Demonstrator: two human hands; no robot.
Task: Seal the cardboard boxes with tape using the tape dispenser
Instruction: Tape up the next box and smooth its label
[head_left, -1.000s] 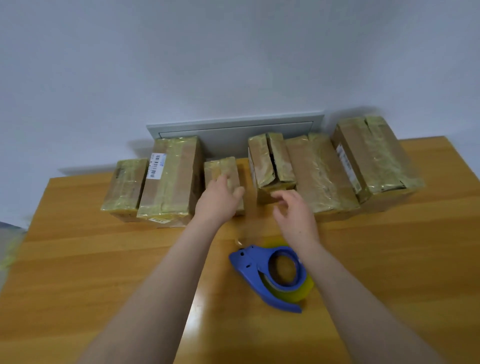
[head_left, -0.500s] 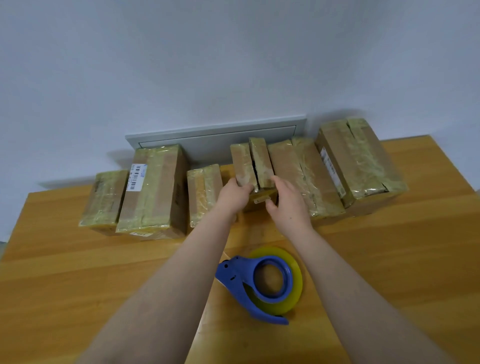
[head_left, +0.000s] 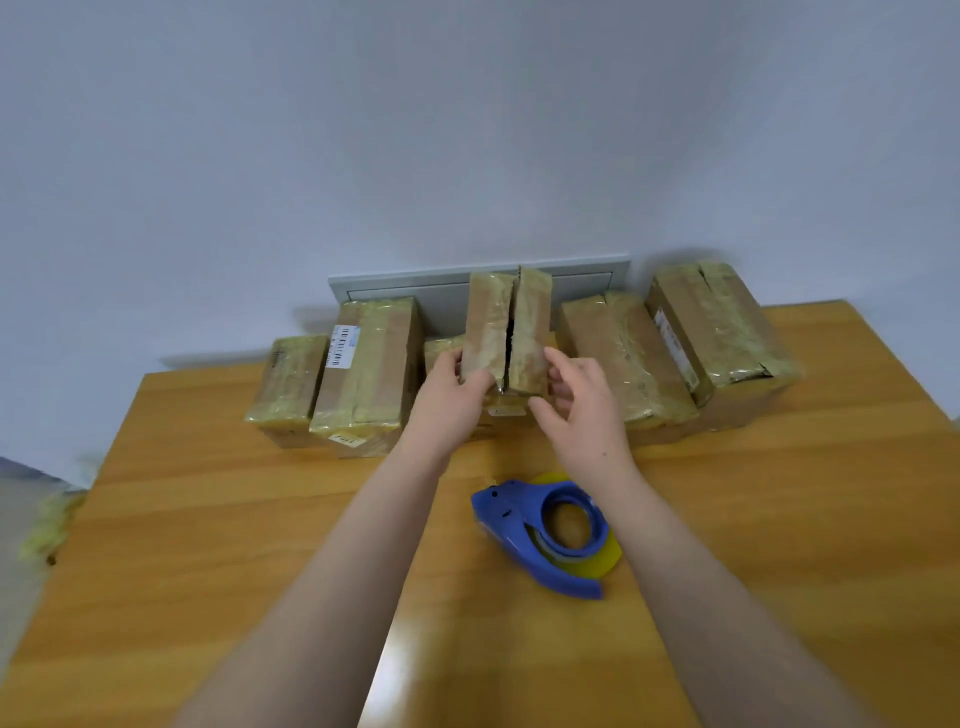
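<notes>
Left grip (head_left: 453, 400) and right grip (head_left: 582, 410) curl round the near corners of the small brown cardboard box (head_left: 506, 332), raised above the far row of taped boxes (head_left: 363, 364). Set-down belongs beside the blue plastic tape dispenser (head_left: 545, 530), split flaps pressed shut.

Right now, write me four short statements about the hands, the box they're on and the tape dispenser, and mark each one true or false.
1. The left hand and right hand both have a grip on the same cardboard box. True.
2. That box's top seam is taped shut. False: a dark gap shows between its two flaps.
3. The tape dispenser lies on the table, in neither hand. True.
4. The tape roll in the dispenser is red. False: it is yellow, and the dispenser's body is blue.
</notes>
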